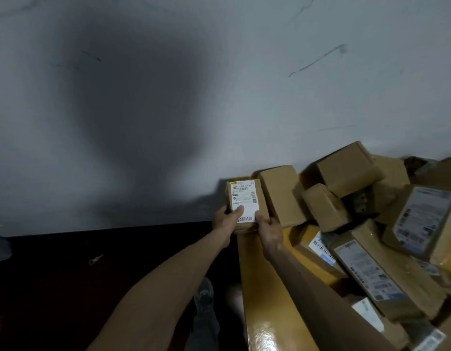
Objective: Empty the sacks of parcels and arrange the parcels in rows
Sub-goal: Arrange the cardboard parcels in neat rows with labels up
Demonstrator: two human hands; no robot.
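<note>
Two hands grip one small parcel (247, 198) at the far left corner of the yellow table (267, 325), close under the grey wall (143, 97). The left hand (224, 222) grasps the parcel's near left corner, with the thumb laid across the white label and the fingers curled under the side. The right hand (268, 230) clasps the near right corner, its thumb on the label's edge. Whether the parcel's base rests on the tabletop or hangs just above it cannot be told.

The parcel's right side lies just beside a plain box (280, 196), which stands with its far end towards the wall. Beyond that box, a loose heap of parcels (366, 224) fills the right of the table, with boxes tilted on one another and some label-up.

A bare glossy strip of tabletop runs from the near edge up to the held parcel, between the table's left edge and the heap, and the right forearm lies over it. Left of the table edge the dark floor (67, 274) lies open to the foot of the wall. A shoe (204, 292) shows just beside the table's side.
</note>
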